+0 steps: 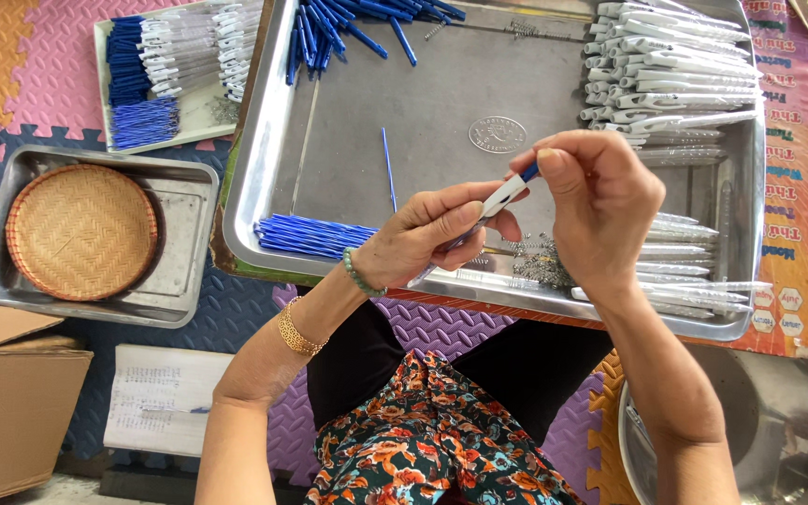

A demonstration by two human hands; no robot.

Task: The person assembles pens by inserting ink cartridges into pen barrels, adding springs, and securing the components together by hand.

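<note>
Right now your left hand (423, 238) grips a white pen (496, 201) over the near part of the big metal tray (264, 178), fingers curled around its barrel with the thumb lying along the top. Your right hand (600, 201) comes in from the other side and pinches the pen's blue tip (528, 172) between thumb and forefinger, so both hands are closed on the same pen. The pen tilts upward from left to right, held just above the tray and not touching it.

On the tray, just beside your left hand, lies a bundle of blue refills (315, 236), packed side by side along the near rim. A single blue refill (389, 168) lies alone near the tray's middle. Under your right hand sits a small heap of metal springs (540, 266), partly hidden by your wrist. Along the tray's right side, white pen barrels (675, 70) are stacked in rows, and more blue pieces (348, 28) are piled at the far edge.

Well apart to your left, a round woven basket (81, 231) rests in a smaller metal tray (184, 281). A cardboard box (11, 402) stands near your left elbow. You wear a green bead bracelet (359, 276) and a gold bracelet (296, 332) on your left arm.
</note>
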